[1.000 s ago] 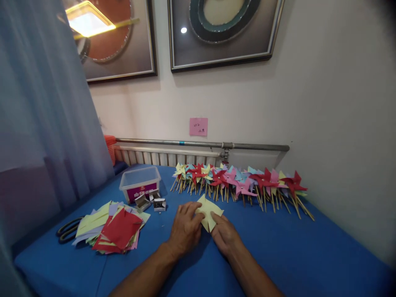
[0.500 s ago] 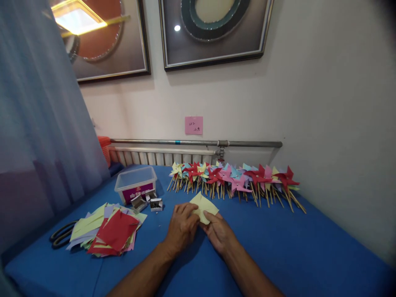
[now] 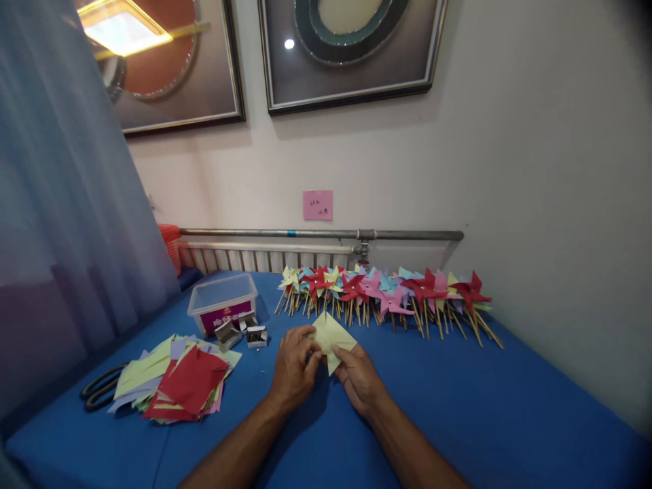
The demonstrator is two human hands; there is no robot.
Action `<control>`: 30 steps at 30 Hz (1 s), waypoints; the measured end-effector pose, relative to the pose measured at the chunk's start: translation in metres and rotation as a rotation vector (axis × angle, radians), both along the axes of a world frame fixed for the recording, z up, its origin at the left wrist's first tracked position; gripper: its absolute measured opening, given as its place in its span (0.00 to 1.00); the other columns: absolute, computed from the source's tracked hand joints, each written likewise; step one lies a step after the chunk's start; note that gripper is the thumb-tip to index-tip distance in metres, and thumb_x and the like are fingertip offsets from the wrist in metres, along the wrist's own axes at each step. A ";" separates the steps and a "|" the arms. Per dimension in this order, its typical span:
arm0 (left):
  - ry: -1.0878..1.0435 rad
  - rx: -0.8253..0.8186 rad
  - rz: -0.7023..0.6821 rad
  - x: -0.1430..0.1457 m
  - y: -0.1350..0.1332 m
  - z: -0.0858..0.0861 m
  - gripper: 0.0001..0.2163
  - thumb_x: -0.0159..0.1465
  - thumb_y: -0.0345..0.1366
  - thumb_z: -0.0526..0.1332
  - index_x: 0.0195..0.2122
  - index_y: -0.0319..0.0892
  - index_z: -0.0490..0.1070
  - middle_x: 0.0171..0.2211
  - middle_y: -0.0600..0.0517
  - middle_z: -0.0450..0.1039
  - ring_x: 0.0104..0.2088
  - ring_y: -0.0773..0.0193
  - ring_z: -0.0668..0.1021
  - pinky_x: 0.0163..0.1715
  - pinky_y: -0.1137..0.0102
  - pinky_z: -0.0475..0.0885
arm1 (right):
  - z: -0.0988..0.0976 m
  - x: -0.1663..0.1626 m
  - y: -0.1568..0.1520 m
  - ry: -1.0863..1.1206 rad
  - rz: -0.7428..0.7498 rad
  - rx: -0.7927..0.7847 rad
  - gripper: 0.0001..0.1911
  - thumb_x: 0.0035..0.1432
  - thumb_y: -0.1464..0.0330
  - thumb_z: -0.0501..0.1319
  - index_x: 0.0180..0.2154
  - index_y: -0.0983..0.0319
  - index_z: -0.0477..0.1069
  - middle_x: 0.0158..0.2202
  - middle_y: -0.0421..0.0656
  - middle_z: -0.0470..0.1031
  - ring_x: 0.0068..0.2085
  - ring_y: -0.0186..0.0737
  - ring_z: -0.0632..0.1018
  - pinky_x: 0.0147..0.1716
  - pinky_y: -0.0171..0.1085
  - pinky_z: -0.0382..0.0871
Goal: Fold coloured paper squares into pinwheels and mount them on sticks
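My left hand (image 3: 294, 367) and my right hand (image 3: 359, 377) meet over the blue table (image 3: 458, 407), both pinching a pale yellow paper square (image 3: 331, 335) that is partly folded and raised a little off the cloth. The left fingers grip its left edge, the right fingers its lower right edge. Behind the paper a long row of finished paper pinwheels (image 3: 387, 293) on wooden sticks lies along the wall.
A loose pile of coloured paper squares (image 3: 176, 380) lies at the left, with black scissors (image 3: 99, 390) beside it. A clear plastic tub (image 3: 223, 309) and small open boxes of pins (image 3: 244, 334) stand behind the pile. A curtain (image 3: 66, 204) hangs at the left.
The yellow paper has been lifted and turned slightly between my fingers; both hands have shifted a little to the left and closer together. The view has dropped slightly.
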State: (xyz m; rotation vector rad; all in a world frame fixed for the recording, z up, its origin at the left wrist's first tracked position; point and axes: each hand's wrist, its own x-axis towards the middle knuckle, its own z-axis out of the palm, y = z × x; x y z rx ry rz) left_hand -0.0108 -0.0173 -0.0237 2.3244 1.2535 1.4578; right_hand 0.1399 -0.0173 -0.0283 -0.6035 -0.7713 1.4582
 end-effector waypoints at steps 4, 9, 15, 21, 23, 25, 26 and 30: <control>-0.049 -0.012 0.057 0.000 0.002 0.001 0.08 0.67 0.29 0.60 0.31 0.43 0.76 0.53 0.45 0.76 0.54 0.52 0.75 0.56 0.52 0.69 | -0.001 -0.002 -0.002 -0.028 0.010 0.021 0.24 0.48 0.64 0.77 0.48 0.59 0.80 0.45 0.47 0.86 0.46 0.51 0.84 0.45 0.44 0.77; -0.057 -0.039 0.108 0.002 0.003 0.002 0.08 0.64 0.27 0.61 0.28 0.42 0.75 0.52 0.46 0.77 0.53 0.52 0.76 0.55 0.52 0.69 | 0.002 -0.006 -0.006 -0.051 -0.025 0.014 0.27 0.46 0.63 0.78 0.49 0.60 0.80 0.44 0.47 0.86 0.45 0.52 0.84 0.45 0.45 0.78; -0.039 -0.094 0.142 0.005 -0.001 0.003 0.07 0.62 0.27 0.63 0.27 0.42 0.75 0.52 0.47 0.78 0.53 0.52 0.76 0.54 0.52 0.68 | -0.001 -0.011 -0.005 -0.085 -0.120 -0.004 0.22 0.44 0.64 0.77 0.43 0.60 0.80 0.41 0.45 0.87 0.43 0.50 0.85 0.46 0.44 0.77; -0.046 -0.140 0.150 0.007 -0.002 0.003 0.08 0.60 0.27 0.66 0.25 0.42 0.73 0.51 0.46 0.79 0.52 0.51 0.76 0.53 0.53 0.68 | -0.015 -0.011 0.004 -0.176 -0.217 -0.037 0.18 0.43 0.65 0.76 0.39 0.58 0.79 0.38 0.43 0.86 0.39 0.49 0.85 0.42 0.42 0.77; -0.074 -0.153 0.130 0.007 -0.001 0.002 0.08 0.60 0.27 0.66 0.25 0.42 0.72 0.50 0.46 0.79 0.52 0.52 0.76 0.54 0.53 0.67 | -0.017 -0.010 0.006 -0.219 -0.255 -0.045 0.17 0.42 0.65 0.76 0.37 0.57 0.78 0.37 0.42 0.86 0.38 0.48 0.84 0.40 0.42 0.77; -0.156 -0.179 0.093 0.007 0.001 0.002 0.07 0.59 0.28 0.66 0.25 0.42 0.72 0.50 0.46 0.79 0.52 0.52 0.77 0.55 0.53 0.67 | -0.018 -0.007 0.008 -0.259 -0.277 -0.057 0.16 0.42 0.65 0.76 0.36 0.57 0.78 0.35 0.41 0.86 0.36 0.47 0.84 0.37 0.41 0.76; -0.222 -0.206 0.077 0.005 0.004 0.002 0.05 0.58 0.29 0.66 0.26 0.42 0.73 0.50 0.46 0.78 0.52 0.52 0.77 0.55 0.54 0.68 | -0.017 -0.005 0.008 -0.276 -0.279 -0.064 0.16 0.41 0.65 0.75 0.36 0.57 0.77 0.34 0.41 0.85 0.35 0.47 0.83 0.36 0.40 0.76; -0.610 -0.512 0.049 -0.004 0.016 0.007 0.11 0.53 0.36 0.72 0.35 0.40 0.77 0.42 0.45 0.80 0.44 0.54 0.80 0.47 0.60 0.73 | -0.015 -0.001 0.008 -0.333 -0.221 -0.039 0.19 0.42 0.64 0.74 0.40 0.58 0.77 0.33 0.41 0.85 0.33 0.46 0.82 0.35 0.40 0.76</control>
